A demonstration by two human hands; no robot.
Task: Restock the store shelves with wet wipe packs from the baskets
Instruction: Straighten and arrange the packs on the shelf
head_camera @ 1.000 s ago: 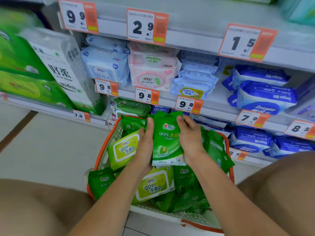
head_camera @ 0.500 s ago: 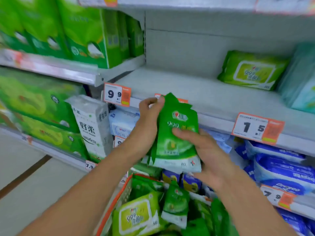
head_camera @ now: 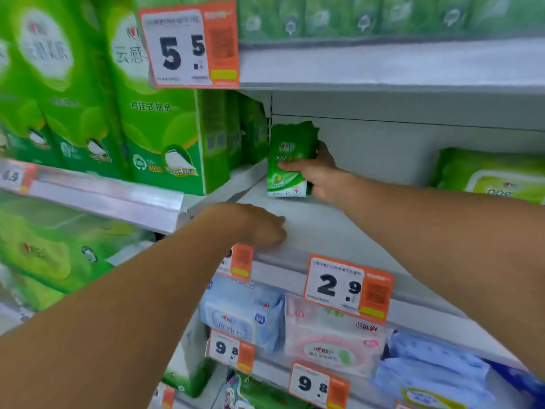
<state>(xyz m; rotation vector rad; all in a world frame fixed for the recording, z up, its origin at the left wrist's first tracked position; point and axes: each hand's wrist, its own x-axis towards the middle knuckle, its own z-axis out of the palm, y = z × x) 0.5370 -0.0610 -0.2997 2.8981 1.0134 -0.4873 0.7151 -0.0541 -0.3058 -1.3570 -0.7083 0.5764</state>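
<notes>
The white middle shelf (head_camera: 339, 228) is being reached into by both arms, its surface bare between them. Tall green tissue packs (head_camera: 159, 125) are being displayed on the neighbouring shelf to the left, just beside the middle shelf's back left corner. A large light-green wet wipe pack (head_camera: 495, 175) is lying flat at the right end of the middle shelf, well apart from the hands. Blue wipe packs (head_camera: 241, 311) and a pink wipe pack (head_camera: 333, 338) are being stocked on the shelf below. A price tag reading 2.9 (head_camera: 348, 287) is being carried on the front edge of the middle shelf, and one reading 5.5 (head_camera: 188, 45) on the edge of the shelf above.

A small dark-green wet wipe pack (head_camera: 290, 163) is being held upright at the back left corner of the middle shelf, its bottom edge touching or just above the surface. It is being gripped by the right hand (head_camera: 321, 175), thumb across the front and fingers behind. The left hand (head_camera: 259, 225) is being rested at the front edge of the shelf, holding nothing, fingers loosely bent.
</notes>
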